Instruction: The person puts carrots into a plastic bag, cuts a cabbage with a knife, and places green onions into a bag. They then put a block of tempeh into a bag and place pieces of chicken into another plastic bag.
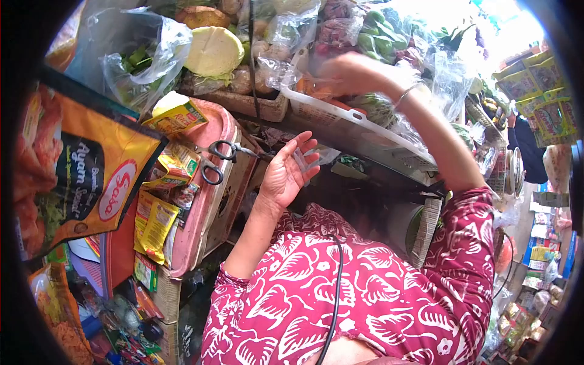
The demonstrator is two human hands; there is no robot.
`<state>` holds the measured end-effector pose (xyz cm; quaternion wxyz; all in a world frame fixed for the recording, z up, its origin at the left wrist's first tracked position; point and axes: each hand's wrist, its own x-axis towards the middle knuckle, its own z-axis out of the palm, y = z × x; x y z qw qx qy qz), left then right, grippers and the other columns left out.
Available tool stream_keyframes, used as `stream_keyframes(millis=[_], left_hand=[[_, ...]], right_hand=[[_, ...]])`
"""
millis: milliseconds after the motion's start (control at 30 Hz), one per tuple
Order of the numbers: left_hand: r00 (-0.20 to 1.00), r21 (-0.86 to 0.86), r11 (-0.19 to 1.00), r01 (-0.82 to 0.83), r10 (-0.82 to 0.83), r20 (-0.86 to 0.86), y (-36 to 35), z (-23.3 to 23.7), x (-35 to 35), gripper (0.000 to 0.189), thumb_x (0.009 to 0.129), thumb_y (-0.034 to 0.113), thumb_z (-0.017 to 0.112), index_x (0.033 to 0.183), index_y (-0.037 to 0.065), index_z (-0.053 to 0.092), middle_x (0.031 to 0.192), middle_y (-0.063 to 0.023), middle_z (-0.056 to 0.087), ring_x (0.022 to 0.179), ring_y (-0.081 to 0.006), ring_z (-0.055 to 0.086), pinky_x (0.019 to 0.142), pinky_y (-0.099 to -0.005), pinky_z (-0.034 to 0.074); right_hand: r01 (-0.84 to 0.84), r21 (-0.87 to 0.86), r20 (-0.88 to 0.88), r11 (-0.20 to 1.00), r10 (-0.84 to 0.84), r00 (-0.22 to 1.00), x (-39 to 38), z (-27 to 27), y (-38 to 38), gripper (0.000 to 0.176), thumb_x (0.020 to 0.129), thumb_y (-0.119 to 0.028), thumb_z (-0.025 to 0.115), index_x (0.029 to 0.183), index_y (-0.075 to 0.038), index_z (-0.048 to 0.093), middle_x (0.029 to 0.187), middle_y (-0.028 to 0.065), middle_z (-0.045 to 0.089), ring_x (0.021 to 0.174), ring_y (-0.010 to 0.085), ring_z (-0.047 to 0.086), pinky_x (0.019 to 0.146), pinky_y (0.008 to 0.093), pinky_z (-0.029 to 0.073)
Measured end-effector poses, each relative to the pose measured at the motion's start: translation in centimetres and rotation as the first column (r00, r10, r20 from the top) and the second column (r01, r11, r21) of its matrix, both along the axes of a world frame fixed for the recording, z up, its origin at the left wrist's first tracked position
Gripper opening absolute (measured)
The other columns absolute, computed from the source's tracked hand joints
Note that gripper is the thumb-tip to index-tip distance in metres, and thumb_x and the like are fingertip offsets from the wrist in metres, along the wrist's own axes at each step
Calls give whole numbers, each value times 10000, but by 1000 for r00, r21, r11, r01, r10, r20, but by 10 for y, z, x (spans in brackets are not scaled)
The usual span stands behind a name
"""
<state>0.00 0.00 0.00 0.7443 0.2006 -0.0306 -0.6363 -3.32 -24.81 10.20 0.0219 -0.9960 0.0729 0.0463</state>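
My left hand (287, 173) is palm up in front of my patterned sleeve, its fingers spread and slightly curled. A thin clear plastic bag (325, 156) shows right at its fingertips. Scissors with dark handles (212, 171) lie just left of that hand, on the pink container's edge. My right hand (354, 74) reaches over the white plastic basket (365, 123), smeared by motion, and its fingers are not distinct. Orange vegetables that look like carrots (320, 89) sit in the basket right under it.
A cut cabbage (213, 52) sits among potatoes and bagged vegetables at the back. Seasoning sachets (155, 225) fill the pink container (213, 118). A large Sasa packet (91, 176) hangs at left; yellow sachets (541, 91) hang at right. A black cord (336, 292) runs down my front.
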Motion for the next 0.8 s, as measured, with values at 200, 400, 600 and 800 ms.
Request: stream_keyframes(millis=[200,400,600,800], left_hand=[[1000,24,1000,-2,1,28,-11,11,2,359,901,235,445,1219,69,456,1091,-60,560,940,-183,563,766,-352,508],[998,51,998,-48,46,33,-9,3,3,348,906,244,450,1212,78,463,1091,-53,561,929,-177,572,758,-344,508],[980,14,998,-62,59,190,-37,20,-8,328,895,235,489,1188,87,481,1087,-41,562,942,-167,563,765,-319,497],[968,-6,999,-40,40,249,-51,27,-13,319,897,218,479,1186,83,469,1094,-36,548,959,-157,542,771,-302,471]], right_hand=[[200,191,399,961,-262,879,9,-10,-12,161,727,-235,576,804,-120,657,762,123,633,710,306,611,653,380,489],[201,309,448,929,-329,831,-12,33,-29,196,786,-236,607,833,-48,639,634,64,598,587,120,582,561,279,464],[160,-4,402,987,-145,904,-12,38,-21,182,777,-242,587,828,-69,612,676,93,599,640,213,592,593,309,454],[57,133,480,989,-115,870,-33,63,7,166,764,-185,566,807,-27,594,714,132,604,662,286,584,607,348,452]])
